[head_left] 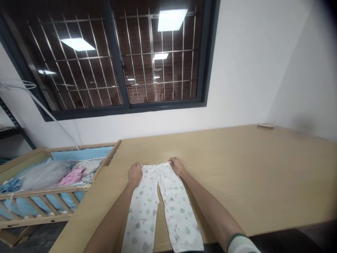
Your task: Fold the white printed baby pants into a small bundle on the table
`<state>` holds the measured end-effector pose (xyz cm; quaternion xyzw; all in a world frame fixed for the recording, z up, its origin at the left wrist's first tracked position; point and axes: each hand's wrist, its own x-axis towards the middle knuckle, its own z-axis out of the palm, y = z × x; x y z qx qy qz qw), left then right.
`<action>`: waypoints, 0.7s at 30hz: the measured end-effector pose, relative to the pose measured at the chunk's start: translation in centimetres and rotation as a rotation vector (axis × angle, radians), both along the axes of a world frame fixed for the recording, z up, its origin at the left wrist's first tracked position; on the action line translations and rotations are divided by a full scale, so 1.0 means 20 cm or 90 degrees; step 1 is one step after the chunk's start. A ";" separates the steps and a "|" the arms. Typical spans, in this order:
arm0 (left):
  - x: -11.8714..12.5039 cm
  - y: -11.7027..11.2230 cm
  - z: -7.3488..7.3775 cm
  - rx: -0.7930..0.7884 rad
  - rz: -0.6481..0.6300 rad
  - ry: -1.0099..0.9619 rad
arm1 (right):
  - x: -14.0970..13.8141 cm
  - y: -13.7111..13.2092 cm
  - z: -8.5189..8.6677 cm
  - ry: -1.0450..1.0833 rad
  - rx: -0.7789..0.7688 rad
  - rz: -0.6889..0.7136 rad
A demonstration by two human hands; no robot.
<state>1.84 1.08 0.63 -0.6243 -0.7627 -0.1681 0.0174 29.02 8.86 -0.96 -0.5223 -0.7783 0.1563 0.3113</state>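
Note:
A pair of small white trousers (147, 202) with a green and grey print lies spread flat on the wooden table, waistband away from me and legs toward me. One leg end reaches the table's near edge. My left hand (135, 173) grips the left corner of the waistband, fingers curled over it. At the opposite corner, my right hand (177, 166) pinches the waistband between thumb and fingers. Between the two hands the waistband runs nearly straight.
The wooden table (237, 175) stretches right to the wall, with a small flat object (265, 125) at its back edge. To the left stands a wooden crib (47, 191) holding clothes, among them a pink garment (71, 176). A barred window (126, 107) is ahead.

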 end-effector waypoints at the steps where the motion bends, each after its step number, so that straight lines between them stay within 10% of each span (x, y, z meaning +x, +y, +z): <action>1: 0.00 0.02 0.01 -0.006 0.004 0.010 | 0.00 0.04 0.00 0.002 -0.009 -0.001; 11: 0.19 -0.12 0.25 -0.029 -0.064 0.047 | -0.01 0.15 0.02 0.052 -0.111 -0.052; 21: 0.94 -0.96 0.22 -0.227 -0.422 -0.003 | 0.02 0.12 0.08 0.125 -0.169 -0.024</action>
